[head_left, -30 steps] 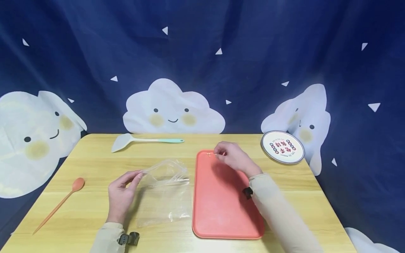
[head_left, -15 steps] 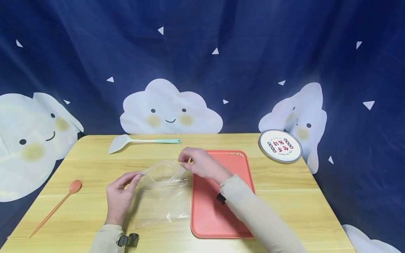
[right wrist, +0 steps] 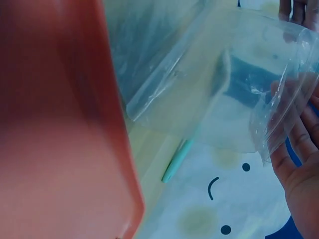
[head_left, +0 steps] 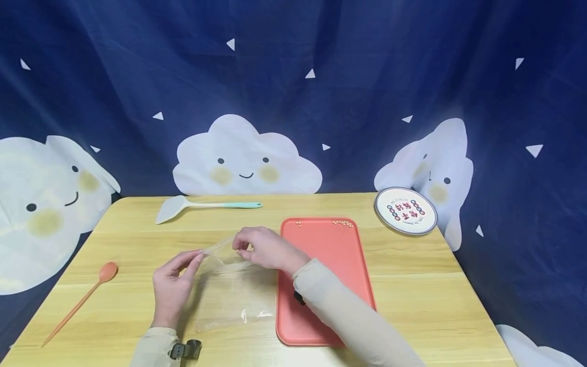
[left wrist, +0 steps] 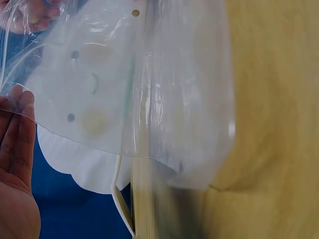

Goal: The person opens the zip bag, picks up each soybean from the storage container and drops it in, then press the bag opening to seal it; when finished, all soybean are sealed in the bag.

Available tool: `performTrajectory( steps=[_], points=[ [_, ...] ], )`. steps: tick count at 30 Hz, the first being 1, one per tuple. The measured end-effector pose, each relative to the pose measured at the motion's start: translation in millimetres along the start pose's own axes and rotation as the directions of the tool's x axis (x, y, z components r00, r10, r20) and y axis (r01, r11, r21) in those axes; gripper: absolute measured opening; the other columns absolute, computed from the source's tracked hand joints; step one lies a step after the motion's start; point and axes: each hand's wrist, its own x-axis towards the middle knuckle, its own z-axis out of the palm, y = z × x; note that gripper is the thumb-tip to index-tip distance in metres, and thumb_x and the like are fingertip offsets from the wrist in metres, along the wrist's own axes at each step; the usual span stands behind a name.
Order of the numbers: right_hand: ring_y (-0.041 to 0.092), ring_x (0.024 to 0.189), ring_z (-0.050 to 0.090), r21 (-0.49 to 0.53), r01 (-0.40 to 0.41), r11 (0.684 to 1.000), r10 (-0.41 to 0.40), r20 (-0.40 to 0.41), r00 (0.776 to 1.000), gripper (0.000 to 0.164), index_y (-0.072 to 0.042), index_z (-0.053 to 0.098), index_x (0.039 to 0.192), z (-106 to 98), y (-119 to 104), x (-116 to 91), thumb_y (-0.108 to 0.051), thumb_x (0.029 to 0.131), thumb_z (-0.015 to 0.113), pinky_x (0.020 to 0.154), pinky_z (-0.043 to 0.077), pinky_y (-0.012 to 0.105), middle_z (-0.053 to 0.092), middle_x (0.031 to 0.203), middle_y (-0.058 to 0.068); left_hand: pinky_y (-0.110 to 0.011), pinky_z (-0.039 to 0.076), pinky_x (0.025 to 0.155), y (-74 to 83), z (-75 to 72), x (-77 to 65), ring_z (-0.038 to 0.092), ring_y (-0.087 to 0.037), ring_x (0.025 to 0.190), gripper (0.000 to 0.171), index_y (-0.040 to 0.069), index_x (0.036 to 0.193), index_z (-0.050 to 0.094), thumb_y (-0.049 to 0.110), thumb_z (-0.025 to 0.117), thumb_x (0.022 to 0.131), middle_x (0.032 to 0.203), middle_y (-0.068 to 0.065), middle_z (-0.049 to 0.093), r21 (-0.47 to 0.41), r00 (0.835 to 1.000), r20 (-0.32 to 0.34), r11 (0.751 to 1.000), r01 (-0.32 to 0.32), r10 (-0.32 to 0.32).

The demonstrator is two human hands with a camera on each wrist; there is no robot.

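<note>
My left hand (head_left: 173, 285) pinches the left side of the mouth of a clear zip bag (head_left: 236, 300). The bag's lower part spreads over the table beside the red tray. My right hand (head_left: 268, 250) is at the bag's mouth, fingers curled. A small yellowish soybean (left wrist: 35, 21) shows at its fingertips in the left wrist view; whether there are more I cannot tell. In the right wrist view the right hand's fingers (right wrist: 299, 134) lie partly behind clear film. More soybeans (head_left: 343, 223) lie in the tray's far right corner, a few at its far left.
The red tray (head_left: 321, 285) lies under my right forearm. A white spatula (head_left: 173, 208) with a mint handle lies at the table's back edge. An orange spoon (head_left: 107, 272) is at the left, a printed plate (head_left: 406, 210) at the back right.
My right hand has moved left from the tray's far side to the bag's mouth, uncovering the soybeans in the tray. The left hand keeps holding the bag in nearly the same place.
</note>
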Motion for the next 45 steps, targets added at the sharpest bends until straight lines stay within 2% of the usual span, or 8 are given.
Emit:
performTrajectory(
  steps=[4, 8, 15, 19, 23, 28, 37, 45],
  points=[
    [0.003, 0.094, 0.059, -0.042, -0.002, 0.999, 0.002, -0.01, 1.0, 0.015, -0.016, 0.071, 0.108, 0.3, 1.7, -2.2, -0.016, 0.093, 0.068, 0.086, 0.047, 0.016, 0.064, 0.1, -0.011, -0.015, 0.054, 0.074, -0.5, -2.1, 0.1, 0.068, -0.007, 0.08, 0.013, -0.007, 0.09, 0.073, -0.017, 0.07, 0.081, 0.088, -0.019, 0.072, 0.032, 1.0, 0.013, 0.999, 0.013, -0.013],
    [0.007, 0.101, 0.06, -0.111, 0.013, 0.994, -0.02, -0.067, 0.998, 0.019, -0.017, 0.07, 0.114, -5.0, 4.4, -6.9, -0.022, 0.096, 0.065, 0.089, 0.048, 0.021, 0.063, 0.109, -0.009, -0.014, 0.053, 0.074, -0.6, -5.8, 0.3, 0.067, -0.005, 0.08, 0.014, -0.006, 0.09, 0.074, -0.016, 0.071, 0.081, 0.089, -0.019, 0.072, 0.067, 0.999, 0.021, 0.997, 0.025, -0.027],
    [0.013, 0.107, 0.059, -0.08, -0.001, 0.997, -0.015, -0.2, 0.98, 0.019, -0.013, 0.068, 0.115, -33.1, 20.0, -27.5, -0.018, 0.096, 0.065, 0.095, 0.048, 0.028, 0.062, 0.113, -0.005, -0.016, 0.054, 0.073, -1.6, -8.1, 0.9, 0.068, -0.007, 0.079, 0.014, -0.006, 0.089, 0.074, -0.017, 0.07, 0.081, 0.088, -0.019, 0.072, 0.039, 0.999, 0.024, 0.998, 0.039, -0.04],
    [0.015, 0.102, 0.062, -0.052, -0.049, 0.997, 0.034, -0.264, 0.964, 0.022, -0.01, 0.068, 0.115, -49.3, 39.2, -40.9, -0.012, 0.093, 0.068, 0.092, 0.05, 0.03, 0.064, 0.114, -0.002, -0.016, 0.054, 0.073, -2.4, -6.5, -0.4, 0.068, -0.007, 0.079, 0.015, -0.008, 0.089, 0.073, -0.019, 0.07, 0.08, 0.088, -0.02, 0.071, 0.028, 1.0, 0.011, 0.999, 0.028, -0.029],
    [0.02, 0.111, 0.061, -0.001, -0.135, 0.991, 0.129, -0.293, 0.947, 0.027, -0.008, 0.068, 0.118, -64.4, 59.6, -53.5, -0.011, 0.091, 0.07, 0.097, 0.048, 0.035, 0.066, 0.118, 0.001, -0.015, 0.054, 0.073, -1.7, -5.2, -0.7, 0.068, -0.007, 0.079, 0.016, -0.009, 0.089, 0.073, -0.021, 0.07, 0.079, 0.087, -0.02, 0.071, 0.021, 1.0, -0.005, 1.0, 0.003, -0.003],
    [0.024, 0.113, 0.059, 0.058, -0.224, 0.973, 0.23, -0.294, 0.928, 0.029, -0.006, 0.068, 0.12, -76.8, 84.5, -74.8, -0.01, 0.091, 0.069, 0.098, 0.048, 0.039, 0.065, 0.12, 0.005, -0.015, 0.054, 0.072, 1.0, -3.7, 0.8, 0.068, -0.007, 0.078, 0.016, -0.011, 0.089, 0.072, -0.023, 0.069, 0.078, 0.086, -0.023, 0.07, 0.003, 1.0, -0.01, 1.0, -0.009, 0.009],
    [0.029, 0.101, 0.065, -0.122, -0.398, 0.909, 0.345, -0.312, 0.885, 0.023, -0.004, 0.071, 0.109, -82.2, 131.1, -111.7, -0.01, 0.087, 0.073, 0.09, 0.051, 0.045, 0.068, 0.108, 0.008, -0.017, 0.055, 0.074, -2.9, -2.4, -1.1, 0.068, -0.007, 0.079, 0.016, -0.012, 0.09, 0.071, -0.022, 0.068, 0.079, 0.087, -0.024, 0.07, -0.006, 1.0, 0.0, 1.0, 0.027, -0.027],
    [0.03, 0.096, 0.063, -0.136, -0.408, 0.903, 0.372, -0.229, 0.9, 0.019, -0.003, 0.071, 0.104, -81.3, 162.6, -129.0, -0.008, 0.086, 0.073, 0.088, 0.051, 0.047, 0.067, 0.101, 0.009, -0.016, 0.054, 0.074, -3.2, -0.4, -1.1, 0.068, -0.007, 0.08, 0.017, -0.012, 0.092, 0.071, -0.023, 0.067, 0.079, 0.087, -0.023, 0.07, -0.019, 1.0, -0.007, 1.0, -0.013, 0.013]
  ],
)
